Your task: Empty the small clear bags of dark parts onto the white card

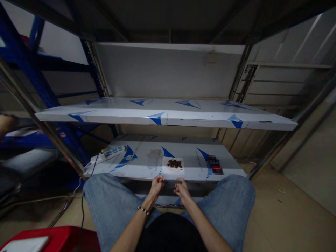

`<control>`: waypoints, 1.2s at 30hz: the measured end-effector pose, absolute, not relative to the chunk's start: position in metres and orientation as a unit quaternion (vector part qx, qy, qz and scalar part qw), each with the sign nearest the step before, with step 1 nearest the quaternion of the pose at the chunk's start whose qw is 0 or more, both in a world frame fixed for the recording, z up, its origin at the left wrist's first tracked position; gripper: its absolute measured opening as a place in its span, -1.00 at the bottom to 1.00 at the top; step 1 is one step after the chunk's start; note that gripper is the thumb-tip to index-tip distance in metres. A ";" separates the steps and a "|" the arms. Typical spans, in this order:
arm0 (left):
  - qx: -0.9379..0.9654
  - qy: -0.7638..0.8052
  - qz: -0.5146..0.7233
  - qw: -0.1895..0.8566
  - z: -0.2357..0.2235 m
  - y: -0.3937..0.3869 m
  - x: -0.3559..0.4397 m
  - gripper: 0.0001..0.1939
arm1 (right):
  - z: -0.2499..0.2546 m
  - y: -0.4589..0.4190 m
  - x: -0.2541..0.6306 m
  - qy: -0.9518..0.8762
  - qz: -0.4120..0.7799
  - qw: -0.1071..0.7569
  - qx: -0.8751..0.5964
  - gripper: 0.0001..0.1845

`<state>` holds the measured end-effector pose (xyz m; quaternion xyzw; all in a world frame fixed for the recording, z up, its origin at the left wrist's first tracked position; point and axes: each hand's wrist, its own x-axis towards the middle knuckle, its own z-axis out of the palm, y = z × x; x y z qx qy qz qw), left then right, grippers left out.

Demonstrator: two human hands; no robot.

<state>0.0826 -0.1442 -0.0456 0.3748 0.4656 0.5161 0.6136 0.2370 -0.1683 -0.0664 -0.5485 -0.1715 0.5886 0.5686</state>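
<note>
Small dark brown pieces [174, 163] lie in a loose heap on a white square sheet [172, 171], near the front edge of the lower shelf [141, 171]. Just in front of that edge, at the sheet's left corner, is my left hand [156, 185] with its fingers curled in; whether anything is between them I cannot make out. My right hand [182, 189] hovers below the sheet's right corner, index finger and thumb apart, holding nothing visible. A crumpled clear plastic bag [154, 156] lies left of the sheet.
A white power strip [114, 151] with a dark cable sits at the shelf's left end. To the right lies a dark pixelated item [215, 164]. An upper shelf [168, 117] crosses above. A red box [65, 238] stands lower left; another person's hand [6, 124] shows far left.
</note>
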 end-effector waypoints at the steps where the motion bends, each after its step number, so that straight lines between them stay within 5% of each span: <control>1: 0.370 0.465 0.527 0.607 -0.044 -0.144 0.082 -0.73 | -0.065 -0.168 0.238 -0.167 0.589 0.569 -0.549 -0.56; 10: 0.329 0.434 0.582 0.604 -0.037 -0.137 0.069 -0.67 | -0.063 -0.167 0.244 -0.208 0.591 0.600 -0.497 -0.81; 16: 0.320 0.403 0.573 0.638 -0.038 -0.135 0.068 -0.82 | -0.061 -0.166 0.242 -0.240 0.640 0.587 -0.435 -0.81; 21: 0.358 0.395 0.576 0.620 -0.035 -0.139 0.074 -0.65 | -0.062 -0.169 0.240 -0.237 0.649 0.573 -0.440 -0.79; 29: 0.324 0.395 0.576 0.638 -0.033 -0.140 0.071 -0.90 | -0.060 -0.178 0.232 -0.314 0.664 0.498 -0.462 -0.71; 36: 0.355 0.372 0.594 0.618 -0.039 -0.139 0.074 -0.81 | -0.074 -0.177 0.228 -0.372 0.635 0.463 -0.494 -0.64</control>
